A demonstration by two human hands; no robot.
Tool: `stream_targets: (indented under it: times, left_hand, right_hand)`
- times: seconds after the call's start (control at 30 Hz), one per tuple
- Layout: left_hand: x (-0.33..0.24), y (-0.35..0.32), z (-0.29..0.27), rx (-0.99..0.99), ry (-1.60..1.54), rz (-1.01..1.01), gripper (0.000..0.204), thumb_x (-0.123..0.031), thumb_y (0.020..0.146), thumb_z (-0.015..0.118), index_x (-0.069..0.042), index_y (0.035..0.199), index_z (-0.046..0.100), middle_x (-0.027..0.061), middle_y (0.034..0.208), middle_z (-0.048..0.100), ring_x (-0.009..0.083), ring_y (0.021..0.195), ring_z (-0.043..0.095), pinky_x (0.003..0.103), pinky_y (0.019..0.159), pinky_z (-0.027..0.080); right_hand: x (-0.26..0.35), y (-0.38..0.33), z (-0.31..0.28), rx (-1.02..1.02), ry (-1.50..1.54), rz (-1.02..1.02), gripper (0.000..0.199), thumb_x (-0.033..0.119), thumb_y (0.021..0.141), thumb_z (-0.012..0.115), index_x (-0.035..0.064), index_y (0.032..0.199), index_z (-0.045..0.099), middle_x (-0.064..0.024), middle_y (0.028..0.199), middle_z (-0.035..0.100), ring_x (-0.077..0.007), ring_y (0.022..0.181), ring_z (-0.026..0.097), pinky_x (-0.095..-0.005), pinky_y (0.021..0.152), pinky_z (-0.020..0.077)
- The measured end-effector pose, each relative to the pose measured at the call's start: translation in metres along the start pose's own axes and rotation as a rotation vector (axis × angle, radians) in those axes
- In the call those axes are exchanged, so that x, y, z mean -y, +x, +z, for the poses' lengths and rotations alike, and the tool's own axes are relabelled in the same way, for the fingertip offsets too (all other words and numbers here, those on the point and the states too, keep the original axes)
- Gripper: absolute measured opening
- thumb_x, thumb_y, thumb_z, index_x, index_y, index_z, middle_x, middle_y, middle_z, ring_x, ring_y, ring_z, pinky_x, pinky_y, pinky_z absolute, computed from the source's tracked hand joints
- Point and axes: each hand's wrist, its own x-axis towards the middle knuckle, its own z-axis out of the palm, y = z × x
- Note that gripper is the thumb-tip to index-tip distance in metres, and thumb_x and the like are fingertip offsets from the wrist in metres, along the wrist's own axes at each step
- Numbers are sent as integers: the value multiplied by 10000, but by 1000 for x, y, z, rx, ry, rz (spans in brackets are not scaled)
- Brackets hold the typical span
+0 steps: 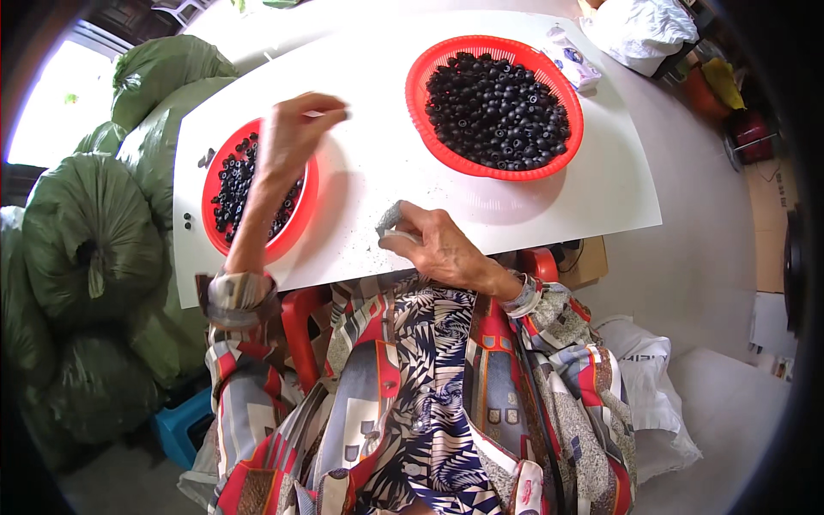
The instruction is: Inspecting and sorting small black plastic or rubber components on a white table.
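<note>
My left hand (296,133) is raised over the white board (378,163), just right of a small red basket (305,210) part-filled with small black ring-shaped pieces (232,184). Its fingertips pinch a small pale piece (333,112). My right hand (433,247) rests on the board's near edge and grips a small grey and white block (389,225). A bigger red basket (421,73), heaped with the same black pieces (498,107), stands at the far right of the board.
Full green sacks (90,232) are stacked to the left. A white bag (639,26) and a small packet (573,62) lie at the far right. A few loose black pieces (186,221) sit at the board's left edge. A blue stool (180,429) and white bags (657,386) stand below.
</note>
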Motion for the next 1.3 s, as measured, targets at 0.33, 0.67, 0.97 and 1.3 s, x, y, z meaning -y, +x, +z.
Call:
stream_targets:
  times: [0.33,0.67,0.97,1.3]
  left_hand:
    - [-82,55,126,244,318,496,125,-36,685,645,-11,807,645,156,782,625,317,740,622,416,667,500]
    - [-75,31,102,163,-71,368,326,-59,692,592,-17,1006,669,127,782,648,213,697,637,320,691,521]
    - [-43,-70,45,168,-1048,-234,230,-93,821,639,14,1025,630,76,967,638,161,875,611,290,833,486]
    - [-3,-117,42,142,-1543,-353,178,-35,837,607,17,1007,605,69,1018,592,156,952,579,292,909,472]
  right_hand:
    - [20,-3,-1,72,-254,36,353,298,837,581,-35,859,465,-261,659,540,-446,677,553,-495,603,409]
    - [27,-3,-1,100,-283,36,343,279,842,573,-47,901,484,-272,706,567,-457,728,564,-502,647,426]
    - [5,1,0,51,-252,42,271,216,841,596,-30,918,514,-209,753,615,-340,698,598,-416,649,447]
    - [16,11,-1,-41,-69,227,174,161,867,629,7,924,572,-11,692,588,-58,631,491,-228,557,390]
